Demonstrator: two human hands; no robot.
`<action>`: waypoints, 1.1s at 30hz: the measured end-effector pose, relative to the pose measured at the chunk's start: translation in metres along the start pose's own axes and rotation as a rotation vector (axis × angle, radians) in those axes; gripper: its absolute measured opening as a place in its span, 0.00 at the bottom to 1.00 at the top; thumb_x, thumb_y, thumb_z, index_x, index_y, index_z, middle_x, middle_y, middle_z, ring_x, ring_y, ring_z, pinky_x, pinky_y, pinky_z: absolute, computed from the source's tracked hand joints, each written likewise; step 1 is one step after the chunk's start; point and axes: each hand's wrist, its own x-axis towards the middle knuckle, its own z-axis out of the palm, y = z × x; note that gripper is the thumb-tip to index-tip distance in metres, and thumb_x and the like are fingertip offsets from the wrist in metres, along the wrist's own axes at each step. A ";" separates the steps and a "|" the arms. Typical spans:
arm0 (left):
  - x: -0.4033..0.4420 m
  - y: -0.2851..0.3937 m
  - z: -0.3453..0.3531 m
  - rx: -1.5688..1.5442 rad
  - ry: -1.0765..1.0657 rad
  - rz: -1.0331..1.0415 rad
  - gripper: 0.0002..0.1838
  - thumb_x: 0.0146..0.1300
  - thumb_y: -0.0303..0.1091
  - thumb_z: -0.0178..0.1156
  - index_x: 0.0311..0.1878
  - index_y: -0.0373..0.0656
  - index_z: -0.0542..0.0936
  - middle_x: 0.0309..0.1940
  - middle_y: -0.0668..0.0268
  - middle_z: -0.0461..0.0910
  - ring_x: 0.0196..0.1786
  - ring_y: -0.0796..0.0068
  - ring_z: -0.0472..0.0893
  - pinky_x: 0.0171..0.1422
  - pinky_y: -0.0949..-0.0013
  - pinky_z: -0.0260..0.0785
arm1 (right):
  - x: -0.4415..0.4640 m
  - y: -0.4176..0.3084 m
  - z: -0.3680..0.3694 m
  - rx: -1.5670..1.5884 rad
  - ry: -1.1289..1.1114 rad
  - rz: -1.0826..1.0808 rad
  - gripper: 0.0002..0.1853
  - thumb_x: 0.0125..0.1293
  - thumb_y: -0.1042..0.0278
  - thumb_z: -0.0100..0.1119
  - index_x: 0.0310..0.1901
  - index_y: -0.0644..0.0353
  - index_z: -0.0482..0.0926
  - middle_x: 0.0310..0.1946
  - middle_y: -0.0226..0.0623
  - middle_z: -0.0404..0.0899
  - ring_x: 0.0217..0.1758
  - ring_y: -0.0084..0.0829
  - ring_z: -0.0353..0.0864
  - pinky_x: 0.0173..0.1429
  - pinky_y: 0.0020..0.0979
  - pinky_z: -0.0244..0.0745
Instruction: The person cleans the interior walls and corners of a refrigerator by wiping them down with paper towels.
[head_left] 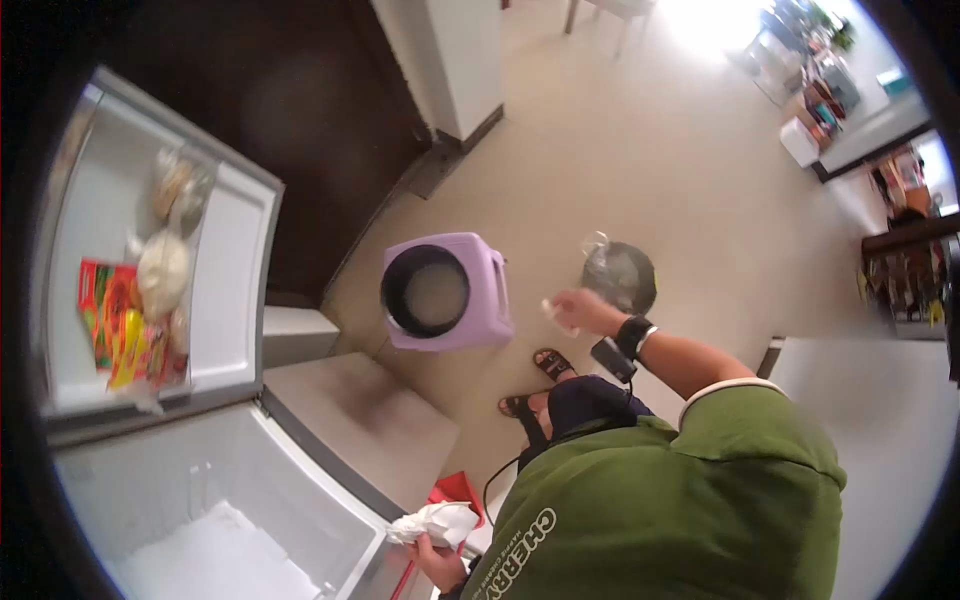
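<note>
Head view: left fingers [424,545] grip a white bundle [438,521]; right fingers [569,302] hold a pale scrap [549,309], too blurred to identify.

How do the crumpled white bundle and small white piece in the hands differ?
The crumpled white bundle spreads past the left hand; the small white piece barely shows at the right hand. The bundle is beside the open white-lined freezer; the piece is over the beige floor. Both are white.

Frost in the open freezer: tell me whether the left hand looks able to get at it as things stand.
Probably yes: the door stands open, the left hand is beside the freezer, and nothing visible blocks the way to the frost, though the hand holds a white bundle.
</note>
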 end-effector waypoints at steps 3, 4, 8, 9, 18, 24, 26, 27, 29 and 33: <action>0.035 0.054 0.012 0.033 -0.030 0.138 0.18 0.57 0.26 0.54 0.50 0.28 0.71 0.47 0.48 0.70 0.54 0.52 0.71 0.56 0.55 0.65 | -0.020 0.045 -0.053 0.051 0.302 0.046 0.17 0.58 0.59 0.59 0.42 0.66 0.78 0.29 0.40 0.81 0.31 0.27 0.80 0.35 0.29 0.75; 0.047 0.075 0.019 0.181 -0.077 0.293 0.18 0.58 0.27 0.53 0.51 0.28 0.71 0.47 0.48 0.70 0.54 0.52 0.71 0.57 0.55 0.65 | -0.021 0.057 -0.066 -0.017 0.405 0.114 0.18 0.57 0.58 0.60 0.43 0.64 0.78 0.29 0.40 0.81 0.32 0.28 0.81 0.35 0.29 0.75; 0.079 0.129 0.054 -0.724 -0.048 -0.173 0.18 0.61 0.26 0.51 0.54 0.32 0.70 0.49 0.54 0.73 0.54 0.59 0.74 0.58 0.57 0.68 | -0.015 0.141 -0.117 -0.420 0.597 -0.052 0.24 0.50 0.67 0.67 0.51 0.58 0.74 0.39 0.47 0.80 0.43 0.41 0.79 0.48 0.36 0.74; 0.089 0.143 0.055 -0.844 -0.071 -0.213 0.17 0.61 0.26 0.51 0.54 0.34 0.70 0.48 0.56 0.74 0.53 0.60 0.74 0.58 0.58 0.68 | -0.014 0.116 -0.124 -0.410 0.441 0.100 0.29 0.48 0.69 0.67 0.55 0.55 0.71 0.44 0.48 0.78 0.47 0.42 0.78 0.51 0.39 0.73; 0.110 0.217 0.076 -1.266 0.074 -0.291 0.16 0.62 0.29 0.57 0.53 0.39 0.70 0.47 0.65 0.75 0.50 0.68 0.75 0.55 0.61 0.69 | -0.036 -0.156 0.004 -0.096 -0.306 -0.658 0.19 0.60 0.72 0.56 0.54 0.56 0.75 0.40 0.41 0.78 0.41 0.33 0.79 0.47 0.30 0.75; 0.091 0.223 0.068 -1.178 0.107 -0.174 0.19 0.65 0.38 0.56 0.54 0.39 0.68 0.48 0.64 0.74 0.50 0.73 0.76 0.51 0.68 0.70 | -0.069 -0.239 0.104 -0.297 -0.363 -1.245 0.26 0.54 0.63 0.63 0.56 0.55 0.72 0.49 0.43 0.74 0.46 0.41 0.76 0.48 0.37 0.75; 0.081 0.218 0.059 -1.199 0.113 -0.162 0.19 0.65 0.38 0.55 0.55 0.39 0.68 0.48 0.65 0.74 0.49 0.74 0.76 0.50 0.69 0.70 | -0.076 -0.244 0.126 -0.248 -0.411 -1.090 0.23 0.57 0.63 0.62 0.54 0.57 0.73 0.44 0.41 0.75 0.43 0.36 0.77 0.46 0.34 0.74; 0.075 0.214 0.054 -1.210 0.115 -0.157 0.19 0.66 0.39 0.54 0.56 0.39 0.68 0.48 0.65 0.74 0.49 0.74 0.76 0.49 0.69 0.70 | -0.080 -0.247 0.136 -0.229 -0.433 -1.009 0.22 0.58 0.63 0.61 0.54 0.58 0.73 0.41 0.40 0.76 0.41 0.34 0.77 0.46 0.33 0.73; 0.063 0.199 0.041 -1.115 0.136 -0.146 0.20 0.65 0.39 0.54 0.56 0.39 0.68 0.47 0.64 0.75 0.48 0.74 0.77 0.48 0.70 0.70 | -0.079 -0.253 0.146 -0.062 -0.713 -0.695 0.19 0.60 0.64 0.59 0.52 0.60 0.74 0.35 0.36 0.77 0.37 0.27 0.75 0.44 0.29 0.72; 0.038 0.187 0.016 -1.166 0.122 -0.174 0.21 0.64 0.38 0.56 0.55 0.37 0.69 0.46 0.64 0.76 0.46 0.73 0.78 0.49 0.70 0.71 | -0.071 -0.248 0.171 0.079 -0.928 -0.433 0.14 0.64 0.66 0.54 0.47 0.64 0.75 0.25 0.27 0.75 0.32 0.16 0.68 0.39 0.22 0.68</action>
